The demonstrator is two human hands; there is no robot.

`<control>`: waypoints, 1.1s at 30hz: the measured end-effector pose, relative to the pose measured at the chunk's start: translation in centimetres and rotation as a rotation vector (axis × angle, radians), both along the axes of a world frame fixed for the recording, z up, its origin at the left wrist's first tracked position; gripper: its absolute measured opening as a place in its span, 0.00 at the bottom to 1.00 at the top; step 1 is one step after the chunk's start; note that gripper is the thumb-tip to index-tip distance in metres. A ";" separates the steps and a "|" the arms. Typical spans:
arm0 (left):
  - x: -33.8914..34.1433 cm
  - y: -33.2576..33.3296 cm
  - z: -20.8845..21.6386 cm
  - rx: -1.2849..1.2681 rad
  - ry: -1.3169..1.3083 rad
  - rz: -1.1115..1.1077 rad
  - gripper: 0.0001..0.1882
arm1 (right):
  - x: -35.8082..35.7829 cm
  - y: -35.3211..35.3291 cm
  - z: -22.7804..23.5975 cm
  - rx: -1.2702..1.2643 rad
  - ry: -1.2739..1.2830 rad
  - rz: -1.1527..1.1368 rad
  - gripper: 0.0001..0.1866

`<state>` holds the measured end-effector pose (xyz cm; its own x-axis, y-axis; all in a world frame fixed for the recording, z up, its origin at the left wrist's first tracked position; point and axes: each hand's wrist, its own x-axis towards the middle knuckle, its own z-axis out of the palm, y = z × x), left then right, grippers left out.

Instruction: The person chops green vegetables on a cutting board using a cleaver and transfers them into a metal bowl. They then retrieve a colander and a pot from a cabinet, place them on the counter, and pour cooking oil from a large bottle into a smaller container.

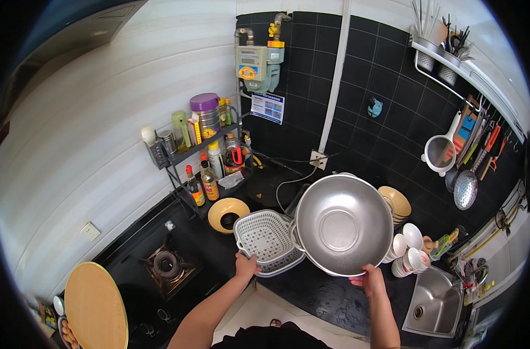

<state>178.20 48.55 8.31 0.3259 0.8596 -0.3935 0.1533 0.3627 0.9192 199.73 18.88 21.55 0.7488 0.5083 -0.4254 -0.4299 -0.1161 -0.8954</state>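
Observation:
My right hand (369, 281) is closed on the near rim of a large silver metal wok (358, 227), thumb on top and fingers partly hidden beneath. The wok has a loop handle on its left side and its inside is bare. My left hand (246, 266) is closed on the near left corner of a pale grey plastic basket (265, 235) with a perforated bottom. Under this basket sits another grey plastic container (282, 264), mostly covered. The wok's left edge overlaps the basket's right side. Left of the basket stands a yellow bowl (221, 208) with something dark in it.
A gas burner (167, 266) and a round wooden board (96, 308) are on the left. Sauce bottles fill a dark rack (189, 154). White bowls (412, 237), yellow bowls (395, 200) and a steel sink (433, 302) lie to the right. Utensils (466, 189) hang above.

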 end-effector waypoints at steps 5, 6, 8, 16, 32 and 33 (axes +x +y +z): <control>-0.1 0.6 -1.2 0.311 0.626 -0.312 0.41 | -1.8 -2.0 -0.3 0.003 0.064 -0.041 0.18; -0.4 0.2 0.5 0.343 0.641 -0.336 0.41 | -2.0 -2.4 -0.5 0.014 0.087 -0.044 0.18; -0.9 0.1 0.9 0.386 0.652 -0.328 0.37 | -2.9 -2.9 -0.7 0.033 0.075 -0.068 0.19; -0.5 2.0 -5.8 0.182 0.614 -0.296 0.31 | -7.1 -5.5 -0.6 -0.007 0.025 -0.120 0.18; -3.9 -3.4 -4.0 0.774 0.361 -0.133 0.11 | -16.0 -20.1 -2.9 -0.003 0.175 -0.549 0.15; -4.2 -4.8 -3.7 0.794 0.338 -0.135 0.08 | -16.0 -21.4 -3.4 0.029 0.203 -0.595 0.15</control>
<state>173.97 43.72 4.66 0.4185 0.8832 0.2115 0.4586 -0.4065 0.7902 183.76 -2.50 18.18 0.8129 0.0426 -0.5809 -0.5750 0.2179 -0.7886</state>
